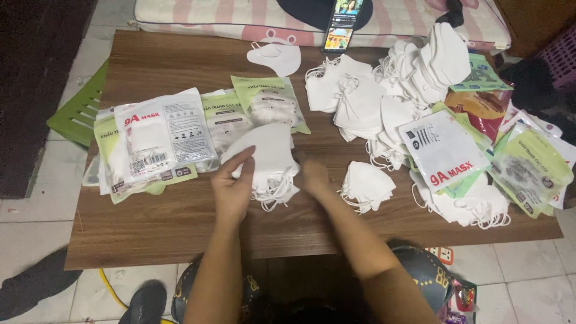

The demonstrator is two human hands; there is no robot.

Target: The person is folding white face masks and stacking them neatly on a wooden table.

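Note:
My left hand (233, 187) pinches the near edge of a small stack of white folded face masks (270, 157) lying on the low wooden table (180, 225). Ear loops trail out from under the stack. My right hand (314, 177) rests blurred at the stack's right side, its fingers curled; whether it holds a mask is unclear. A second small stack of white masks (367, 186) lies just to the right of that hand.
Filled clear and green mask packets (157, 139) lie at the left. A large heap of loose white masks (390, 90) and empty packets (444, 153) covers the right side. A phone (341, 24) leans against a cushion at the far edge. A green stool (78, 111) stands left.

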